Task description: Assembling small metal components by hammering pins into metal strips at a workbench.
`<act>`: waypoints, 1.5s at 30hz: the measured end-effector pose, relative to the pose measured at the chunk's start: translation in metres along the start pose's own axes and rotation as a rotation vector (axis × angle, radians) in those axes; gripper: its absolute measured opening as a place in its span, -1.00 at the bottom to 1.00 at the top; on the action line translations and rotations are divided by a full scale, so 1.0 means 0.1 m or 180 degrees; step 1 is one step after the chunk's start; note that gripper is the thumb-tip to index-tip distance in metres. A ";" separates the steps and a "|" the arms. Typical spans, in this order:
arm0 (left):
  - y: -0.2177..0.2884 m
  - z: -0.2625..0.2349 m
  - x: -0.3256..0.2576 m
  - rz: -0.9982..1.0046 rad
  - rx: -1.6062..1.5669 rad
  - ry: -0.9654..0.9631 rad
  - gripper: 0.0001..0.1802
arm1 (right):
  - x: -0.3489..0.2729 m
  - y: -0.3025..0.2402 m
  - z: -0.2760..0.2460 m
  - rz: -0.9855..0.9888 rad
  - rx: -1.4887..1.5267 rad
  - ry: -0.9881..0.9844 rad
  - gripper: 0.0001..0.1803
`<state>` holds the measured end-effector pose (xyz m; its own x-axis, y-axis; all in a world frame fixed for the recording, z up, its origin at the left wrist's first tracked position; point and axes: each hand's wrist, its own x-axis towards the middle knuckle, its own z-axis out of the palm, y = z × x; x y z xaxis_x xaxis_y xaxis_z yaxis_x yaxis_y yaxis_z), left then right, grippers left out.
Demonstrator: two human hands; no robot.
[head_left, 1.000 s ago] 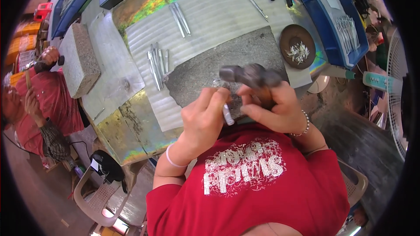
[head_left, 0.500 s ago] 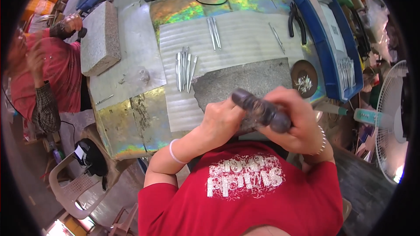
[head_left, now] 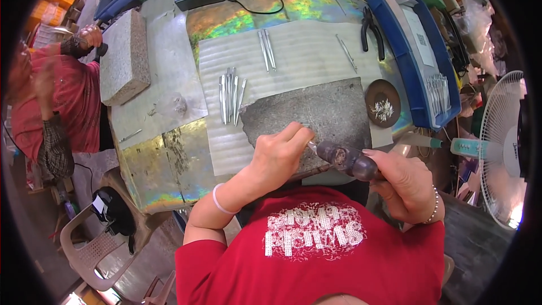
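My right hand (head_left: 405,187) is closed round a hammer; its dark, rounded head (head_left: 345,159) hangs beside my left fingers, over the slab's near edge. My left hand (head_left: 280,155) is closed in a pinch at the near part of the dark grey slab (head_left: 316,104). A small bit of bright metal (head_left: 311,146) shows between my left fingertips and the hammer head; most of it is hidden. Left of the slab lies a bunch of slim silver metal tools (head_left: 228,99). At its right stands a brown round dish (head_left: 393,93) holding small silver pieces.
Two more slim silver tools (head_left: 267,51), a single one (head_left: 346,53) and black-handled pliers (head_left: 370,34) lie farther back. A blue tray (head_left: 415,85) and a fan (head_left: 499,152) stand at right. Another person (head_left: 62,90) sits at left by a speckled stone block (head_left: 127,56).
My right hand and the hammer have moved right and slightly nearer my body. The bright metal at my left fingertips now shows. The whole view has shifted slightly.
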<state>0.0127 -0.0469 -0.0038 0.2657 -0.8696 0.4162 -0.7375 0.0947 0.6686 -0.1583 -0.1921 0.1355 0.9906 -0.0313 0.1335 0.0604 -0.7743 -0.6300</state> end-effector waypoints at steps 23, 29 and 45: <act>0.01 -0.01 0.02 -0.0025 0.0078 -0.0018 -0.75 | 0.00 0.01 0.06 0.0003 0.0019 0.0012 -0.31; 0.02 -0.01 0.02 -0.0028 0.0131 -0.0046 -0.76 | 0.00 0.00 0.08 0.0035 0.0034 0.0138 -0.33; 0.00 -0.03 0.03 -0.0131 0.0110 -0.0243 -0.76 | -0.17 -0.50 -0.24 0.0759 -0.1169 0.0120 -0.60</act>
<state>0.0151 -0.0482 -0.0004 0.2490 -0.9070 0.3397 -0.7483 0.0425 0.6620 -0.1810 -0.1675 0.1831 0.9659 -0.2542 0.0495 -0.2239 -0.9158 -0.3336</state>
